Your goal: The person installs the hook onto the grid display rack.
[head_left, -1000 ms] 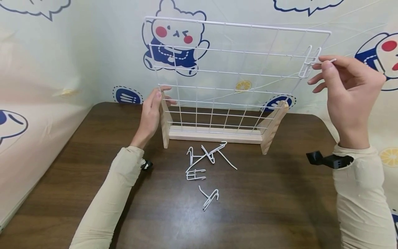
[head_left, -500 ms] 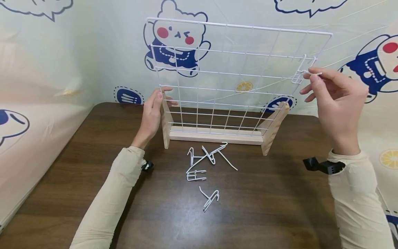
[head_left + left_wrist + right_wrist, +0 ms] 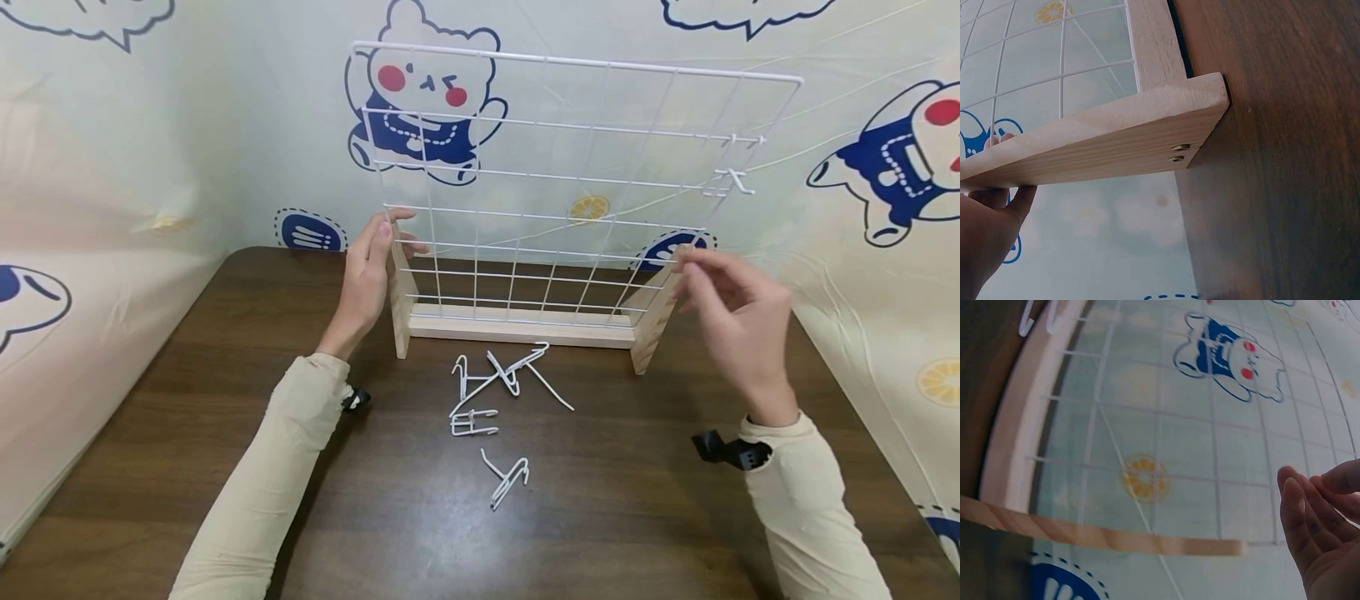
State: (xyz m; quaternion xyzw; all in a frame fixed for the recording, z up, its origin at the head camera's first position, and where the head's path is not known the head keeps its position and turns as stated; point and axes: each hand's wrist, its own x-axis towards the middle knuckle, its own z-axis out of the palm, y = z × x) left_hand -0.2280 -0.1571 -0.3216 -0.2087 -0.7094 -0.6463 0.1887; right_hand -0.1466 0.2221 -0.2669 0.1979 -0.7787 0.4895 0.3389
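reading the head view as a dial: a white wire grid (image 3: 514,250) stands upright in a wooden stand (image 3: 517,327), filling the space around twelve and one o'clock. the left hand (image 3: 365,254), between nine and ten o'clock, grips the left upright (image 3: 398,308), fingers and thumb on opposite sides of the wood. the right hand (image 3: 738,325), just past three o'clock, holds nothing; its fingers are loosely bent, thumb near the fingertips. one white hook (image 3: 738,181) hangs on the grid near two o'clock, its prong pointing toward the person.

handling, in my judgement: the hook seems light, stiff and hard to break, its thin coated wire perhaps slick; best pinched by the prong. the grid probably flexes slightly and the stand may tip, so steadying it by an upright is sound.

containers: none that i can see. a tangle of hooks (image 3: 513,367) and a lone hook (image 3: 512,478) lie directly on the table (image 3: 600,483), around six o'clock.
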